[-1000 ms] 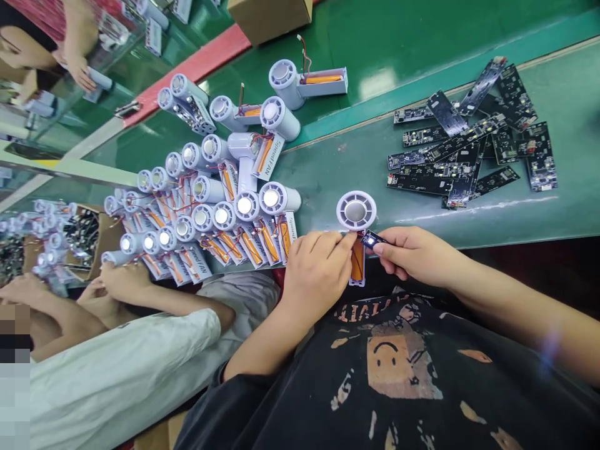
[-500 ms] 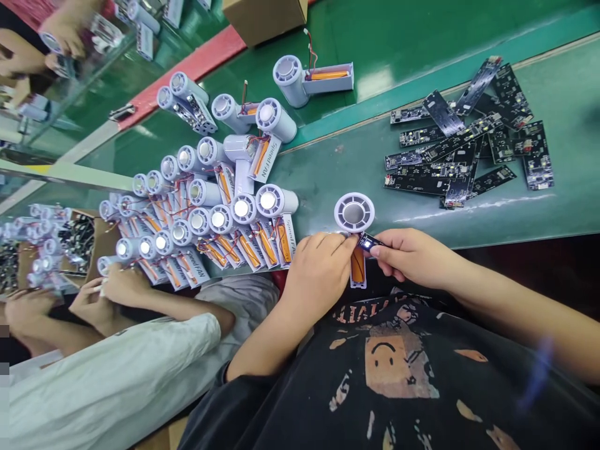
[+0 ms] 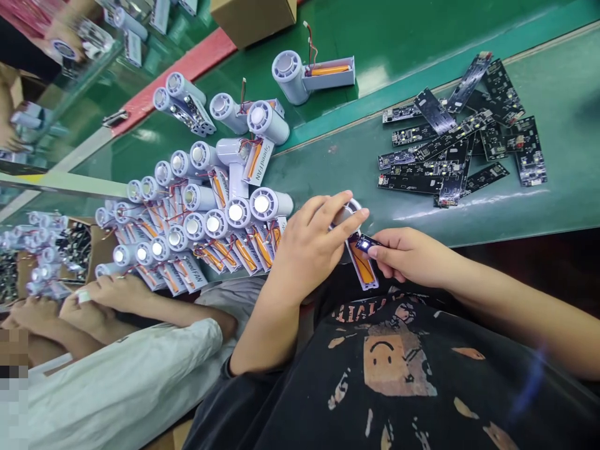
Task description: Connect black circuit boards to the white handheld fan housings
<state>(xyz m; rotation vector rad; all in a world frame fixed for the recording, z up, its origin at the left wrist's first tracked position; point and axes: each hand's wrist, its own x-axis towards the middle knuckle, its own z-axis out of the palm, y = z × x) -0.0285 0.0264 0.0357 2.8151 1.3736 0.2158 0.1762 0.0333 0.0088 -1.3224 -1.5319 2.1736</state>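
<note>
My left hand (image 3: 312, 244) is on a handheld fan, its fingers curled over the round head and covering most of it. The fan's open handle (image 3: 363, 265) points down toward my lap, slightly tilted, and an orange battery (image 3: 364, 267) shows inside. My right hand (image 3: 407, 253) pinches a small black circuit board (image 3: 366, 243) between thumb and fingers beside the handle. A bright white spot glows on that board. Its lower part is hidden in my fingers.
Loose black circuit boards (image 3: 445, 178) lie piled at the right. Rows of unfinished fans (image 3: 215, 222) stand on the left, with one fan (image 3: 289, 76) farther back. A cardboard box (image 3: 253, 22) sits at the back. A co-worker's hands (image 3: 105, 297) are at the left.
My left hand has moved up from the fan's neck onto its head, and the handle has swung to a tilt. A white spot on the board now shines brightly.
</note>
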